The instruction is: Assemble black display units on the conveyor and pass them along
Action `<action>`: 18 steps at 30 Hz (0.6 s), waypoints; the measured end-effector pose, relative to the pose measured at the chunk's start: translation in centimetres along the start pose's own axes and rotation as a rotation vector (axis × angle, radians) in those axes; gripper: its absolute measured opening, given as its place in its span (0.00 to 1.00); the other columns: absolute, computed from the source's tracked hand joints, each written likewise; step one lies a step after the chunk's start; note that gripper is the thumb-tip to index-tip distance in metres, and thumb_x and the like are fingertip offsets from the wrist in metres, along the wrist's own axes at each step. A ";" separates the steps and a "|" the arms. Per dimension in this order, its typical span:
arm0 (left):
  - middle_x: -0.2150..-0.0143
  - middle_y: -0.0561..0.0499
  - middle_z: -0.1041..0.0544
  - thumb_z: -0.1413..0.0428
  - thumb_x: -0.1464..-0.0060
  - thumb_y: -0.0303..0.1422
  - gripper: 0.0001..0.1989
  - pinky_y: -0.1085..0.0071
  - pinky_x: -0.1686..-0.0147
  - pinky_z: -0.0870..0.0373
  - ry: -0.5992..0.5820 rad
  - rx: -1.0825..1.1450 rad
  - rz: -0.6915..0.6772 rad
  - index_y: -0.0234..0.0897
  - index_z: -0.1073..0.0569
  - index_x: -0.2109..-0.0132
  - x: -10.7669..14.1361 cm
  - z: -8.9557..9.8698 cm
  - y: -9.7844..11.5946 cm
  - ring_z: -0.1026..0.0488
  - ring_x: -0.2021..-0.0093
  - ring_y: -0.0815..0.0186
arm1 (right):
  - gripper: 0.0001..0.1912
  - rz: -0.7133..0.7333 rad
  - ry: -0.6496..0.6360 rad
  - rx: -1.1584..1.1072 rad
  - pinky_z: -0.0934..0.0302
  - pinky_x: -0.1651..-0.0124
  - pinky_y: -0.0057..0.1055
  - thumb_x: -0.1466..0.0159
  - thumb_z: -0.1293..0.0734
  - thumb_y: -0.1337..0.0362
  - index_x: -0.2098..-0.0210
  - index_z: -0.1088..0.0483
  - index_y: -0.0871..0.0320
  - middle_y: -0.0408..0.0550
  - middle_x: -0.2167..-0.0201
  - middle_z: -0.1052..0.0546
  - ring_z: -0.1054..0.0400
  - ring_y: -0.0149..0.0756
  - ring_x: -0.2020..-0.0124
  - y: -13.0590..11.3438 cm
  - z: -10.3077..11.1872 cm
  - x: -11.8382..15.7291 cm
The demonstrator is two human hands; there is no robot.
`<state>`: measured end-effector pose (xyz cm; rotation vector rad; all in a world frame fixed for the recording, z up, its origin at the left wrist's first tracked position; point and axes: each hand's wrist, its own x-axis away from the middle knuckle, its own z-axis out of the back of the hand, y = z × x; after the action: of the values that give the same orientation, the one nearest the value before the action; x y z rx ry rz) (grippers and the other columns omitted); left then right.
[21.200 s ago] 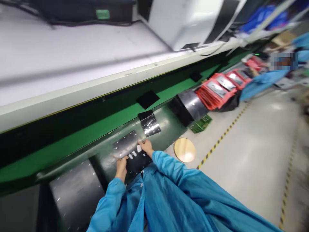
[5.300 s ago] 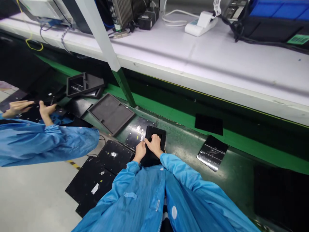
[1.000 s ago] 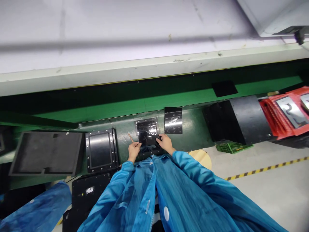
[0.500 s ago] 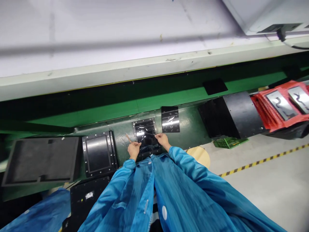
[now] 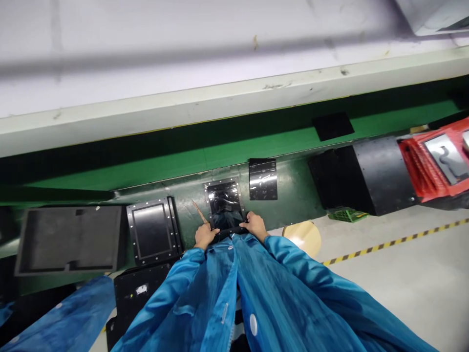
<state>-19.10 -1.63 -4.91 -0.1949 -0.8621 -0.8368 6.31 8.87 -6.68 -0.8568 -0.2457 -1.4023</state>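
A black framed panel with a glossy, reflective sheet in its middle and small light dots along its border lies on the green bench top in front of me. My left hand is closed at its near left corner, with a thin, pointed brown stick sticking out of the fingers. At the near right corner, my right hand grips the panel edge, thumb pointing inward. Both thumbs touch the panel close to my blue coat. A glossy black sheet lies to the right of the panel.
Left of me are stacked black framed panels and a dark foam tray. Black boards and red-wrapped pieces lie at the right. A round stool stands below the bench. A blue sleeve shows at lower left.
Both my hands have moved down toward me, from the middle of the panel to its near corners. The stick has stayed in my left hand. The view has shifted slightly.
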 end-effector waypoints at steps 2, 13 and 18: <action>0.51 0.40 0.15 0.38 0.40 0.48 0.15 0.64 0.54 0.27 0.012 0.008 0.003 0.41 0.21 0.58 0.0 -0.1 0.2 0.18 0.47 0.49 | 0.19 -0.019 -0.003 0.002 0.45 0.63 0.29 0.42 0.19 0.52 0.63 0.27 0.55 0.48 0.63 0.18 0.24 0.41 0.59 -0.2 -0.1 -0.2; 0.55 0.41 0.14 0.36 0.41 0.47 0.15 0.65 0.55 0.28 0.021 0.025 -0.004 0.41 0.22 0.61 0.0 -0.3 0.0 0.18 0.49 0.50 | 0.18 -0.025 0.004 0.011 0.40 0.61 0.30 0.42 0.20 0.50 0.64 0.24 0.54 0.50 0.62 0.17 0.22 0.43 0.58 -0.3 0.0 0.1; 0.54 0.41 0.14 0.36 0.41 0.47 0.15 0.65 0.55 0.28 0.052 0.077 0.001 0.41 0.21 0.59 0.8 -2.0 -0.5 0.18 0.48 0.50 | 0.17 -0.012 0.032 0.031 0.39 0.59 0.31 0.41 0.20 0.52 0.61 0.25 0.55 0.50 0.60 0.17 0.22 0.43 0.57 0.2 -0.9 0.5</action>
<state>-18.02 -3.38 -5.77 -0.1063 -0.8440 -0.8028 6.35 7.90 -7.05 -0.8085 -0.2477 -1.4188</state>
